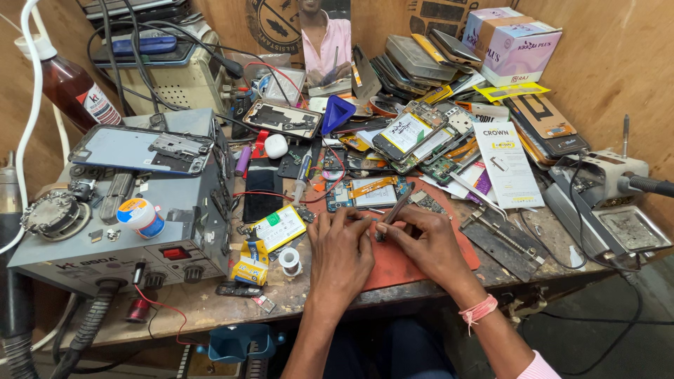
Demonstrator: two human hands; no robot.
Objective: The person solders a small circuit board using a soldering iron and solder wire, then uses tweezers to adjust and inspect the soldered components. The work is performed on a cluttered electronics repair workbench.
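Observation:
My left hand (pixel 342 251) rests palm down on a red work mat (pixel 400 263), fingers bent over a small part that it hides. My right hand (pixel 425 242) sits beside it and grips a thin dark tool (pixel 394 210), perhaps a screwdriver or tweezers, whose tip points down between the two hands. A pink band circles my right wrist. Just beyond the hands lies an opened phone with its circuit board exposed (pixel 368 191).
A grey rework station (pixel 112 231) with hoses fills the left. Phone frames, batteries, screens and boards crowd the back of the bench (pixel 435 140). A solder holder (pixel 604 175) stands at right, a solder spool (pixel 289 261) and yellow battery (pixel 279 228) lie left of my hands.

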